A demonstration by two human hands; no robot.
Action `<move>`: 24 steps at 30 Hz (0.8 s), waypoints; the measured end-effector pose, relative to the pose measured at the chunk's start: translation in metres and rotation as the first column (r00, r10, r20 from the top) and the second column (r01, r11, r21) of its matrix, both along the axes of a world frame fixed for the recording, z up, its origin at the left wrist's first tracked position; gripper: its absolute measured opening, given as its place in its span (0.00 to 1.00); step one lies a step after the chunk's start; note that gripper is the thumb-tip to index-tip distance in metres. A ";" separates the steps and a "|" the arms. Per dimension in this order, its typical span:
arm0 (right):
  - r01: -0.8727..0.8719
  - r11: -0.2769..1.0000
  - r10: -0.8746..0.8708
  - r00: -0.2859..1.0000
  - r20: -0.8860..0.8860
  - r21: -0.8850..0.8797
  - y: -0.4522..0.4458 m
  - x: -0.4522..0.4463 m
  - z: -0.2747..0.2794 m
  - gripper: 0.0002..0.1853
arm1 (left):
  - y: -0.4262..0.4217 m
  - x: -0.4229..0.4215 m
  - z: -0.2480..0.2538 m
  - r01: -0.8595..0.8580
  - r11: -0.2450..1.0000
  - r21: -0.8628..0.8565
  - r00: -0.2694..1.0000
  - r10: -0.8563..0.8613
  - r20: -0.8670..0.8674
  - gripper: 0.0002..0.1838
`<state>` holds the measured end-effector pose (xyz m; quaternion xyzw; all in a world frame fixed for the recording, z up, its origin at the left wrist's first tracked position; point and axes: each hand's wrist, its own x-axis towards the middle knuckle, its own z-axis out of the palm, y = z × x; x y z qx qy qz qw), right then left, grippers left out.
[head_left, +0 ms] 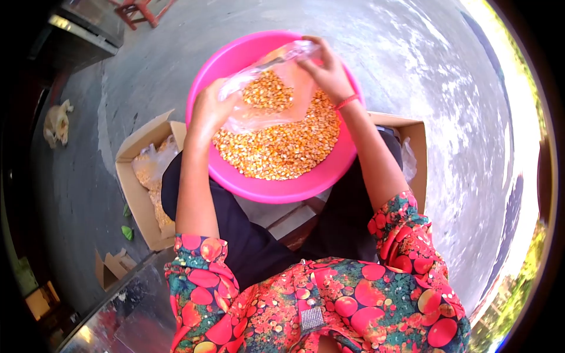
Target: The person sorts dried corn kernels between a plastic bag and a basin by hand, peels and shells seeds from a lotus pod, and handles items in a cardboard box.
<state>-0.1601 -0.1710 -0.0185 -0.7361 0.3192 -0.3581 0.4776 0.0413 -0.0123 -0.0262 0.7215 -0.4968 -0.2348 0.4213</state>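
A clear plastic bag [297, 94] hangs tilted over a pink basin [259, 192], with some corn kernels showing inside it. My left hand [215, 107] is closed on the bag's left side; part of its fingers is hidden by the plastic. At the upper right, my right hand [327, 72] pinches the bag's top edge between thumb and fingers. Loose yellow-orange corn kernels [282, 153] cover much of the basin's bottom below the bag. The basin rests over my lap, between my forearms.
To the left stands an open cardboard box [134, 197] with bagged corn in it. Another cardboard box [416, 159] sits at the right, holding a plastic bag. A red stool [136, 13] and a crumpled pale bag [57, 125] are on the grey floor [424, 65].
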 end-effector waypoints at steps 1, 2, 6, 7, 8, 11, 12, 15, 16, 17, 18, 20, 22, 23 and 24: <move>0.019 0.982 -0.027 0.999 -0.039 -0.186 0.002 0.001 -0.004 0.25 | 0.000 -0.001 0.008 -0.036 0.998 0.054 0.998 0.033 0.050 0.16; 0.036 0.929 -0.069 0.994 -0.079 -0.368 0.004 0.002 -0.008 0.26 | 0.002 -0.002 0.017 -0.065 0.993 0.102 0.993 0.055 0.102 0.15; 0.043 0.944 -0.100 0.982 -0.160 -0.326 0.027 0.003 -0.009 0.19 | 0.005 0.017 0.001 -0.151 0.986 0.065 0.987 0.154 -0.042 0.13; -0.038 0.988 -0.013 0.943 -0.332 -0.148 0.031 0.004 -0.001 0.19 | 0.005 0.014 0.006 -0.129 0.992 0.005 0.980 0.129 -0.150 0.13; -0.010 0.973 -0.046 0.970 -0.237 -0.229 0.034 0.011 -0.015 0.25 | 0.006 0.021 0.004 -0.088 0.996 0.003 0.955 0.085 -0.285 0.11; -0.126 0.970 0.034 0.918 -0.395 -0.209 0.046 0.017 -0.025 0.32 | 0.005 0.023 0.004 -0.052 0.999 0.003 0.903 0.049 -0.427 0.15; -0.149 0.960 0.036 0.904 -0.426 -0.236 0.047 0.023 -0.038 0.35 | 0.004 0.015 0.007 -0.033 0.999 -0.020 0.890 0.020 -0.456 0.18; -0.200 0.961 0.059 0.821 -0.567 -0.190 0.057 0.023 -0.027 0.26 | 0.001 0.003 0.005 -0.015 1.000 -0.006 0.865 0.010 -0.501 0.23; -0.239 0.952 0.080 0.795 -0.602 -0.190 0.059 0.025 -0.028 0.25 | 0.001 0.003 0.000 -0.046 0.998 0.037 0.856 0.058 -0.514 0.26; -0.224 0.949 0.057 0.815 -0.577 -0.223 0.061 0.030 -0.033 0.21 | 0.002 0.008 -0.007 -0.019 0.999 0.037 0.857 0.035 -0.514 0.26; -0.209 0.944 0.036 0.834 -0.551 -0.254 0.062 0.037 -0.040 0.18 | 0.003 0.016 -0.015 -0.011 0.997 0.080 0.840 0.053 -0.539 0.26; -0.203 0.937 0.025 0.851 -0.524 -0.285 0.064 0.041 -0.042 0.15 | 0.001 0.014 -0.017 0.016 0.992 0.123 0.825 0.057 -0.562 0.26; -0.205 0.926 0.022 0.866 -0.499 -0.317 0.066 0.042 -0.045 0.13 | 0.001 -0.001 -0.010 -0.142 0.972 0.188 0.770 0.228 -0.597 0.23; -0.205 0.920 0.007 0.861 -0.508 -0.334 0.068 0.044 -0.047 0.11 | 0.001 -0.002 -0.011 -0.131 0.973 0.189 0.773 0.220 -0.596 0.23; -0.207 0.913 -0.004 0.857 -0.515 -0.351 0.070 0.047 -0.046 0.10 | 0.002 -0.001 -0.011 -0.164 0.960 0.228 0.767 0.269 -0.583 0.21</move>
